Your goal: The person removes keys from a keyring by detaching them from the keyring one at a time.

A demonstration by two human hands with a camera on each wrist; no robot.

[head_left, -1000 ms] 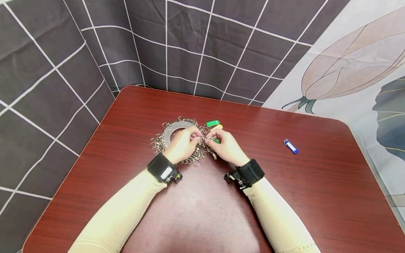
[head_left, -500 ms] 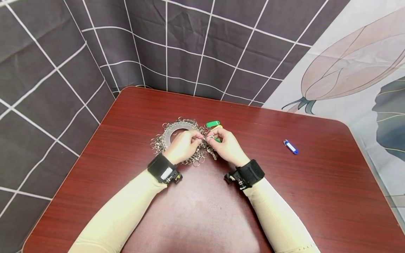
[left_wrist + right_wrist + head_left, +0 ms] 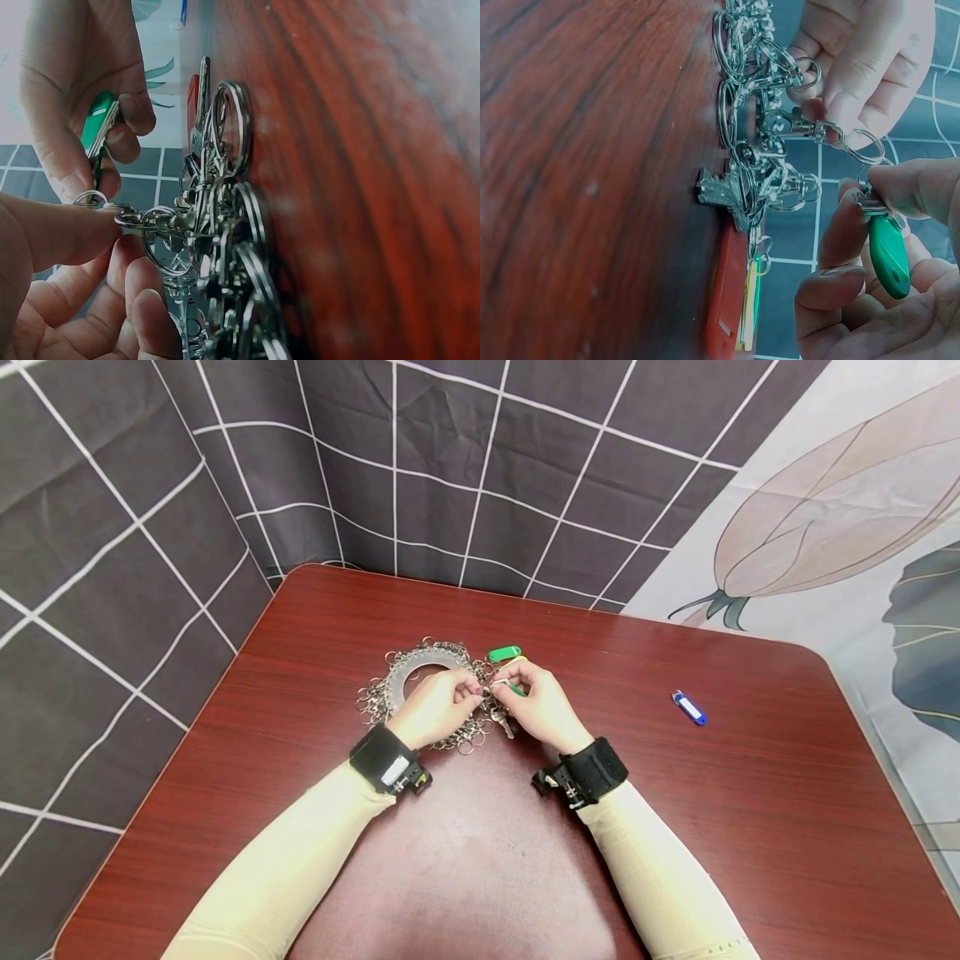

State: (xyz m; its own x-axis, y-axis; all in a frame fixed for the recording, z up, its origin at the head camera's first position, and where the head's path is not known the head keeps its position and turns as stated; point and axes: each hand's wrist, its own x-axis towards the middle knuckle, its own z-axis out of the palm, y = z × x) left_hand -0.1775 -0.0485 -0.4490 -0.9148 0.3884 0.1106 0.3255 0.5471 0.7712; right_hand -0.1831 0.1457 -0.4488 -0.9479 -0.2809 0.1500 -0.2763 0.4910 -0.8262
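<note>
The right hand (image 3: 542, 703) has its grip on a green key tag (image 3: 889, 255), thumb and forefinger pinching it at its metal end while the other fingers curl beneath it. The left hand (image 3: 435, 703) pinches a small metal clasp (image 3: 133, 219) between thumb and fingers; from the right wrist view the clasp carries a split ring (image 3: 862, 146) that reaches toward the tag's end, though whether ring and tag are already joined cannot be told. The two hands meet just above the near right edge of a heap of key rings (image 3: 408, 681), which lies on the red-brown counter (image 3: 750, 793) in a rough circle. Beside the heap, just beyond the right hand, lie another green tag (image 3: 504, 653) and a yellow tag (image 3: 520, 660), mostly hidden; a red tag (image 3: 726, 300) lies flat under the rings. Well apart to the right rests a blue tag (image 3: 689, 707). A dark checked cloth (image 3: 150, 510) hangs behind the counter.
</note>
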